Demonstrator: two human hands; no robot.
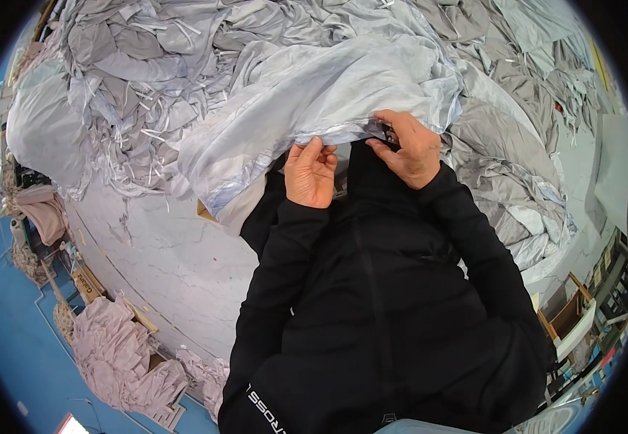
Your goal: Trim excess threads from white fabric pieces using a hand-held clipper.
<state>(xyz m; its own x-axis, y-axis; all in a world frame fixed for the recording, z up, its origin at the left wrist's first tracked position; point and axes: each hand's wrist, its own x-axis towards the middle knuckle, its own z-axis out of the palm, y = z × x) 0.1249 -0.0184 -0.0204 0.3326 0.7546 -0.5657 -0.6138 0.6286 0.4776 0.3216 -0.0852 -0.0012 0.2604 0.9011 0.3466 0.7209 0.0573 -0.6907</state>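
A pale grey-blue cloth (343,87) is gathered in front of me, its near edge stretched across my body. My left hand (310,173) pinches that edge between thumb and fingers. To its right, my right hand (411,150) is closed at the same edge, thumb below and fingers above. Between its fingers shows a small dark tool (387,134), mostly hidden, whose kind I cannot make out. The cloth hangs down on the left past my sleeve.
Heaped grey cloths (162,65) with white ties cover the far side, and more grey cloth (502,137) lies at right. A white marbled surface (162,246) shows at left. Pink cloth (115,347) is piled at lower left, near a cardboard box (88,283).
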